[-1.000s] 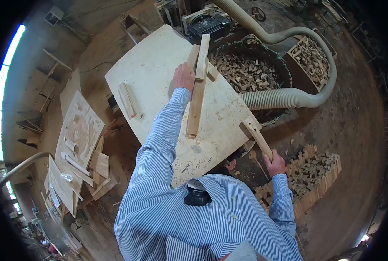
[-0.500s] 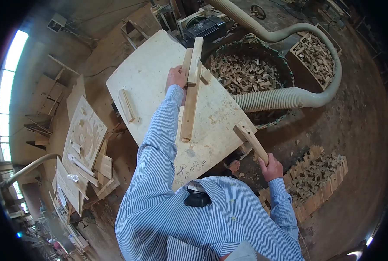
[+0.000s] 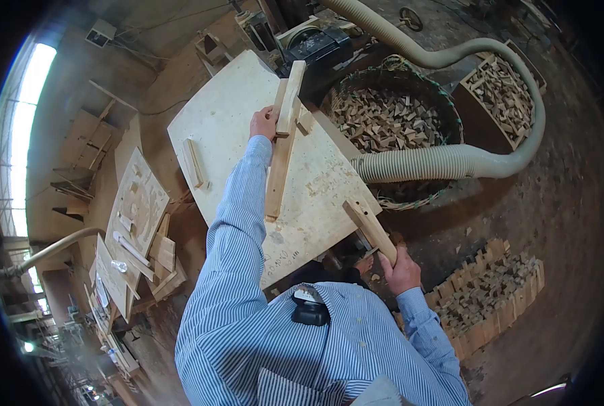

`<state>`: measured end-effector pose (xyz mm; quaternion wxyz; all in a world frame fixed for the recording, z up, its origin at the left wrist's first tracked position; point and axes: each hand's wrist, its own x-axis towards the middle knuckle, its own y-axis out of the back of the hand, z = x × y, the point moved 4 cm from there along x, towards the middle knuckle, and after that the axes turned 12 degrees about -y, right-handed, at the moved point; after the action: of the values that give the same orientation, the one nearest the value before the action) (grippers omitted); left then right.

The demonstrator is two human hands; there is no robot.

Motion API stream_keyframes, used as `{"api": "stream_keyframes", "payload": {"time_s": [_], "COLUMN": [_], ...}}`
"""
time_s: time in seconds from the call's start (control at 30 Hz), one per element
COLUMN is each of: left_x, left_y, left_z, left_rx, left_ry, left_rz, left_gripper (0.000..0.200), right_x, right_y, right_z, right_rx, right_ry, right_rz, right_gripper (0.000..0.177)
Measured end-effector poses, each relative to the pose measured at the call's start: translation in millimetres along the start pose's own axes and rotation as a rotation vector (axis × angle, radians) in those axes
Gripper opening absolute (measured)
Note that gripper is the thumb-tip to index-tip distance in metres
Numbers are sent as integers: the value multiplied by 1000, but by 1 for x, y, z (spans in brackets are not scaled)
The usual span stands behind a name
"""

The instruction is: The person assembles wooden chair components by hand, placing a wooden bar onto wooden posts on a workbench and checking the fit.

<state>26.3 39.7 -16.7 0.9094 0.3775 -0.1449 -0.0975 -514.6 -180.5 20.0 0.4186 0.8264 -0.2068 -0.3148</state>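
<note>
My left hand [image 3: 264, 123] is closed on the side of a long wooden piece [image 3: 290, 98], near the far edge of the pale board tabletop [image 3: 227, 101]. Beneath that piece lies a longer wooden strip [image 3: 277, 181], pointing toward me. At the right corner of the tabletop, my right hand [image 3: 403, 271] grips the near end of a short wooden bar [image 3: 376, 233]. The far end of this bar touches a small crosswise block with dark holes [image 3: 357, 210]. Two thin sticks [image 3: 192, 163] rest on the left part of the tabletop.
Behind the tabletop is a motor [image 3: 317, 46]. A ribbed hose [image 3: 437, 162] crosses a basket of wood offcuts [image 3: 390, 115]. A crate of offcuts [image 3: 505, 95] stands at the right, a wood-walled bin [image 3: 481, 291] below it. Another worktable [image 3: 140, 196] is at the left.
The view has shifted slightly. My right hand has moved left and forward along the bar, nearer the tabletop corner. My left hand still holds the long piece.
</note>
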Motion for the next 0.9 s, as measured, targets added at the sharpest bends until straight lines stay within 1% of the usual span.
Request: {"api": "stream_keyframes", "payload": {"time_s": [0.1, 0.17, 0.37, 0.47, 0.53, 0.6, 0.67, 0.73, 0.8, 0.9], "left_x": [2, 3, 0, 3, 3, 4, 5, 6, 7, 5], "left_y": [-1, -2, 1, 1, 1, -2, -2, -3, -3, -1], "left_z": [-4, -7, -2, -4, -8, -7, -12, -14, -14, -9], "left_rx": [-28, 37, -8, 26, 14, -3, 44, 55, 62, 38], "left_ry": [40, -3, 45, 4, 10, 11, -54, -58, -63, -50], "left_rz": [-17, 15, 7, 20, 21, 16, 110, 105, 99, 99], "left_gripper": [40, 42, 42, 43, 43, 44, 40, 40, 41, 41], "right_x": [5, 5, 11, 13, 14, 14, 16, 16, 17, 19], "right_y": [-4, -7, -12, -17, -20, -22, -25, -26, -26, -30], "right_z": [2, 5, 10, 13, 14, 17, 18, 17, 17, 20], "right_rx": [18, 14, 12, 17, 25, 59, 64, 68, 38, 53], "right_ry": [4, 16, 11, 23, 31, 45, 60, 78, 45, 67], "right_rz": [-38, -50, -88, -78, -69, -30, 0, 26, -13, 19], "right_gripper": [45, 46, 48, 50, 51, 46, 45, 44, 42, 41]}}
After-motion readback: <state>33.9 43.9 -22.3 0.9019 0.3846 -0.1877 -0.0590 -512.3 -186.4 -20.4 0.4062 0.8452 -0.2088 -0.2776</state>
